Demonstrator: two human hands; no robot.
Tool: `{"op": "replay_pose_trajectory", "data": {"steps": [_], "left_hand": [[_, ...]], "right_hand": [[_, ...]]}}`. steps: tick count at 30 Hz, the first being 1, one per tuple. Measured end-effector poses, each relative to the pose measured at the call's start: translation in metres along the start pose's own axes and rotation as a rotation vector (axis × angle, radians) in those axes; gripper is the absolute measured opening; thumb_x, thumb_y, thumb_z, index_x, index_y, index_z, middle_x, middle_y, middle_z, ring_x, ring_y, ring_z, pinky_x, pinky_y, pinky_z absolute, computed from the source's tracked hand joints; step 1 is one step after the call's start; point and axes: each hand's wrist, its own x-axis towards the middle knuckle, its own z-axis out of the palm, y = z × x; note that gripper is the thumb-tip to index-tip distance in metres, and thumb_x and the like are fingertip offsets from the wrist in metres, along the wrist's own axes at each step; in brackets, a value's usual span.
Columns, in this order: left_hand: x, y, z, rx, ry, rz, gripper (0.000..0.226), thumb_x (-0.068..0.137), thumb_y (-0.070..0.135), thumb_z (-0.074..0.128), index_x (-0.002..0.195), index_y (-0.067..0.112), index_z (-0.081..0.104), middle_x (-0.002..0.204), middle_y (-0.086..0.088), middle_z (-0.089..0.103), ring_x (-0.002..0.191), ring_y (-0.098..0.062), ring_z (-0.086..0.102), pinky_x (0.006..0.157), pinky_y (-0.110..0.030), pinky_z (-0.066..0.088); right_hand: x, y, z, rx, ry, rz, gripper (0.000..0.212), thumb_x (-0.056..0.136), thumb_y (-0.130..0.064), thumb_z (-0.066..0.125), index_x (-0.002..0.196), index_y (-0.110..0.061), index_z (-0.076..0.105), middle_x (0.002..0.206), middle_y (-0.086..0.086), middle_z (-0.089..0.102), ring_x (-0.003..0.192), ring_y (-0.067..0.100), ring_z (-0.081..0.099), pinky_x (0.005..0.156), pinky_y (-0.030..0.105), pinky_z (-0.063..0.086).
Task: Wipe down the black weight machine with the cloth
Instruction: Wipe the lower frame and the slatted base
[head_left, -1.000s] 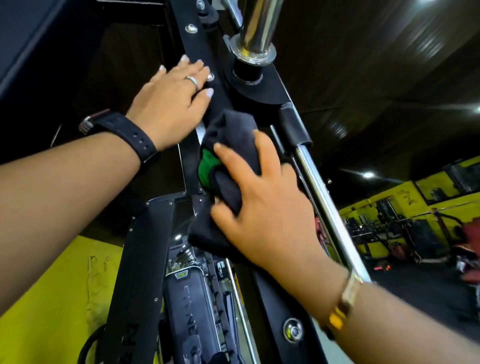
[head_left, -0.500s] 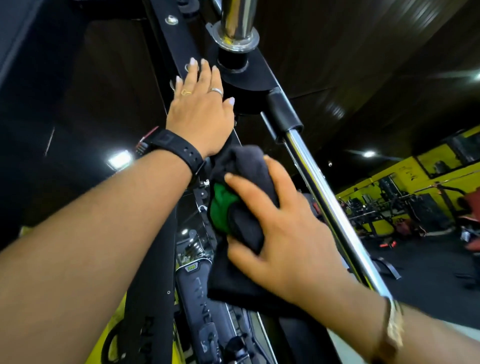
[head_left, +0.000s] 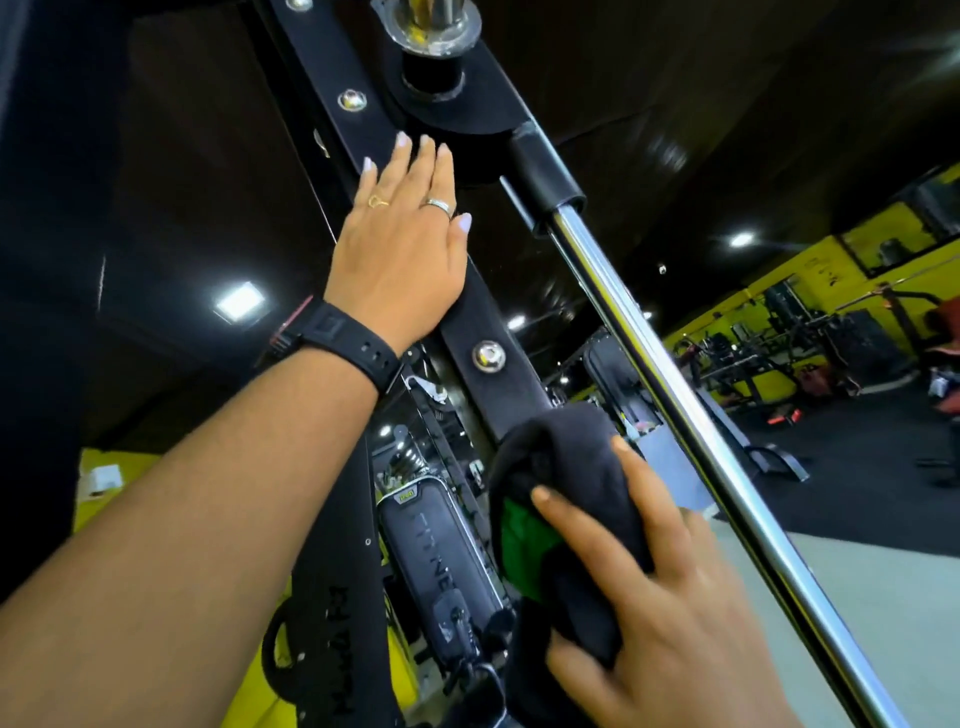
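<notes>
The black weight machine's upright beam (head_left: 488, 332) runs from the top centre down to the lower middle, studded with chrome bolts. My left hand (head_left: 402, 244) lies flat on the beam, fingers straight, a black watch on its wrist. Lower down, my right hand (head_left: 660, 613) grips a bunched black cloth (head_left: 566, 467) with a green patch and presses it against the beam. A chrome guide rod (head_left: 691, 410) runs beside the beam to the right, with a black sleeve at its upper end.
Behind the beam stands the machine's black weight-stack cover (head_left: 441, 561) and a black side panel (head_left: 337, 597). Yellow walls and other gym equipment (head_left: 810, 343) fill the right background over a dark floor. Ceiling lights glare at the left.
My right hand has slid the cloth down the beam, away from my left hand. My left hand has shifted onto the beam and lies flat on it.
</notes>
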Motion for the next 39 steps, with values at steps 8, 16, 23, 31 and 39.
{"op": "replay_pose_trajectory", "data": {"steps": [8,16,23,31,39], "left_hand": [[-0.017,0.011,0.000,0.044,0.002,0.134,0.062,0.098,0.035,0.017,0.153,0.007,0.022,0.160,-0.005,0.023,0.150,-0.029,0.001,0.119,-0.047,0.003],[-0.032,0.014,0.002,-0.009,-0.004,0.214,0.062,0.096,0.039,0.016,0.150,0.016,0.034,0.156,-0.003,0.033,0.149,-0.026,0.013,0.119,-0.047,0.005],[-0.076,0.036,0.009,-0.222,0.046,0.355,0.039,0.098,0.028,0.036,0.123,0.020,0.065,0.138,-0.002,0.057,0.141,-0.026,0.035,0.119,-0.044,0.009],[-0.089,0.038,0.014,-0.224,0.103,0.513,0.034,0.098,0.024,0.039,0.105,0.013,0.070,0.123,-0.002,0.066,0.139,-0.025,0.038,0.120,-0.040,0.011],[-0.098,0.045,0.013,-0.210,0.066,0.454,0.035,0.100,0.026,0.039,0.116,0.013,0.067,0.136,-0.002,0.058,0.145,-0.026,0.028,0.120,-0.044,0.010]], "right_hand": [[0.055,-0.004,-0.010,0.090,-0.091,0.074,0.082,0.063,-0.068,0.044,0.139,-0.059,0.016,0.155,-0.010,0.013,0.119,0.030,0.050,0.078,0.044,0.055],[0.029,-0.007,0.001,-0.053,-0.051,-0.002,0.079,0.069,-0.052,0.053,0.145,-0.043,0.034,0.156,0.015,0.023,0.091,0.036,0.051,0.068,0.043,0.051],[-0.060,0.011,-0.005,0.018,-0.083,0.132,0.084,0.066,-0.050,0.060,0.144,-0.044,0.029,0.153,0.017,0.025,0.095,0.046,0.058,0.067,0.048,0.055],[-0.022,0.012,-0.010,-0.058,-0.157,-0.033,0.086,0.064,-0.057,0.058,0.146,-0.048,0.030,0.160,0.010,0.013,0.093,0.035,0.050,0.070,0.041,0.051],[-0.038,0.007,-0.003,0.041,-0.090,0.118,0.082,0.071,-0.052,0.060,0.146,-0.043,0.027,0.159,0.014,0.014,0.101,0.042,0.054,0.076,0.047,0.052]]}}
